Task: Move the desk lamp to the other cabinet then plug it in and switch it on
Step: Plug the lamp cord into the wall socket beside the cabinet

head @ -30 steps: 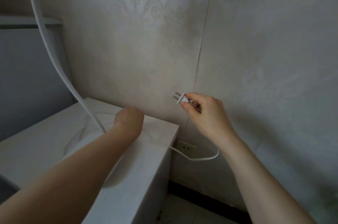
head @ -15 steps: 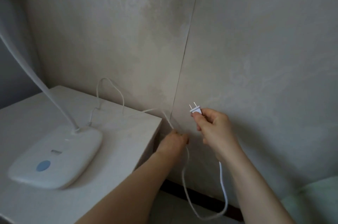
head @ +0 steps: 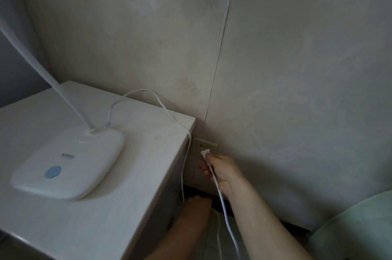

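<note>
The white desk lamp point(head: 70, 160) stands on the white cabinet point(head: 131, 206), its bendy neck rising off the left edge; its head is out of view. The white cord point(head: 148, 93) loops off the cabinet's back corner and hangs down its side. My right hand point(head: 224, 171) pinches the white plug point(head: 205, 152), whose prongs touch the wall socket point(head: 206, 145) beside the cabinet. Lower down, my left hand point(head: 197, 208) is closed around the hanging cord near the floor.
A dark skirting strip point(head: 254, 211) runs along the wall's foot. A pale green cushion or bedding point(head: 356, 230) fills the lower right corner. The patterned wall has a vertical seam above the socket.
My right hand has dropped with the plug from mid-wall down to the socket. My left hand has slid down the cord toward the floor. The view has tilted downward.
</note>
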